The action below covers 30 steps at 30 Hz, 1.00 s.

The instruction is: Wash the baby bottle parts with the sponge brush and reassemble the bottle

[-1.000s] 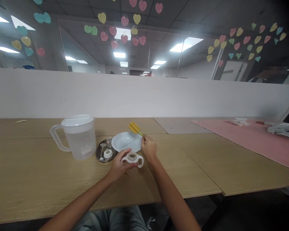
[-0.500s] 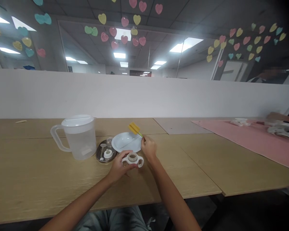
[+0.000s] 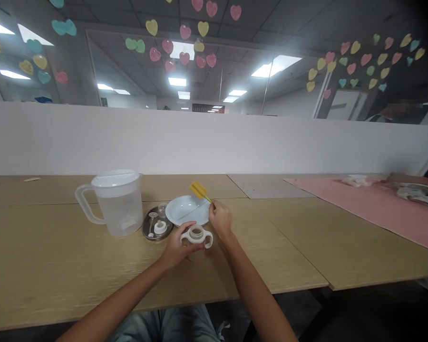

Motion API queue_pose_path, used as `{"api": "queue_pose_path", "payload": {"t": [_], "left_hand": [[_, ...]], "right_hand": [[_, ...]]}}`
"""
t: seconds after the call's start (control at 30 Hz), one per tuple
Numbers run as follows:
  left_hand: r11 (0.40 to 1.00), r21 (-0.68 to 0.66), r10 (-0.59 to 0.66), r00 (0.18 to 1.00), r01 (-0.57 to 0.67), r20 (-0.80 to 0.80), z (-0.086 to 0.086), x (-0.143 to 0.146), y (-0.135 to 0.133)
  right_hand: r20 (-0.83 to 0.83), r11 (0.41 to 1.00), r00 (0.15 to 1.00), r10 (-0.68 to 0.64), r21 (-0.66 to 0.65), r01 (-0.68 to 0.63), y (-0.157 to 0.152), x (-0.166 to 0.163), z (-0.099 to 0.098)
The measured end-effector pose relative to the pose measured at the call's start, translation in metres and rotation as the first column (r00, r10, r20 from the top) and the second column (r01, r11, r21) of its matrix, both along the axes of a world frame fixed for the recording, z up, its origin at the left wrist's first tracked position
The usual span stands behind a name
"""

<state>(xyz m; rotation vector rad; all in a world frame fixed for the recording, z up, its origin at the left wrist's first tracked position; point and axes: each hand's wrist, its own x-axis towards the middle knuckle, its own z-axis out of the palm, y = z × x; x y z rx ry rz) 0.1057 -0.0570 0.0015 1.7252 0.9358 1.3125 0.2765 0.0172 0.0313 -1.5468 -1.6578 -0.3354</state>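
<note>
My left hand (image 3: 178, 245) is closed around a baby bottle (image 3: 196, 232) with white side handles; its open mouth faces up and no cap is on it. In my right hand (image 3: 220, 218) is the thin green stem of a bottle brush (image 3: 199, 190), whose yellow sponge head points up and to the left, above a white bowl (image 3: 174, 207). Left of the bowl, a round metal tray (image 3: 150, 236) carries a bottle nipple with its white ring (image 3: 160, 227), a clear dome cap (image 3: 162, 210) and a small straw-like piece with a weighted end (image 3: 151, 223).
A lidded clear plastic pitcher (image 3: 123, 209) holding water stands at the left of the wooden table (image 3: 57, 266). At the far right, a person's arm (image 3: 413, 179) reaches over a pink mat (image 3: 364, 209) with crumpled white cloth (image 3: 421, 194) on it. A white wall (image 3: 214, 142) rises behind the table.
My hands, the bottle and the brush stay almost exactly where they were. At the far right, the other person's arm has shifted to the left over the pink mat.
</note>
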Motion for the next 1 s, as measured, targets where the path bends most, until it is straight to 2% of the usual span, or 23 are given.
{"api": "queue_pose_path", "payload": {"t": [0.23, 0.43, 0.63, 1.0], "left_hand": [[0.995, -0.062, -0.067, 0.991, 0.075, 0.115, 0.0002, -0.0002, 0.0038], [0.996, -0.042, -0.073, 0.993, 0.077, 0.093, -0.0012, -0.0014, 0.0056], [0.986, -0.079, -0.137, 0.983, 0.148, 0.124, -0.0001, 0.0004, 0.0035], [0.989, -0.069, -0.127, 0.989, 0.133, 0.082, 0.0068, 0.0010, -0.0018]], "right_hand": [[0.007, 1.000, 1.000, -0.013, -0.008, 0.013, -0.0005, 0.0004, 0.0002], [0.006, 1.000, 1.000, -0.016, -0.020, 0.016, -0.0007, 0.0004, 0.0009], [0.011, 1.000, 1.000, -0.009, -0.018, 0.009, 0.0012, 0.0007, -0.0001], [-0.011, 1.000, 1.000, -0.002, -0.021, 0.002, 0.0010, 0.0007, -0.0003]]}}
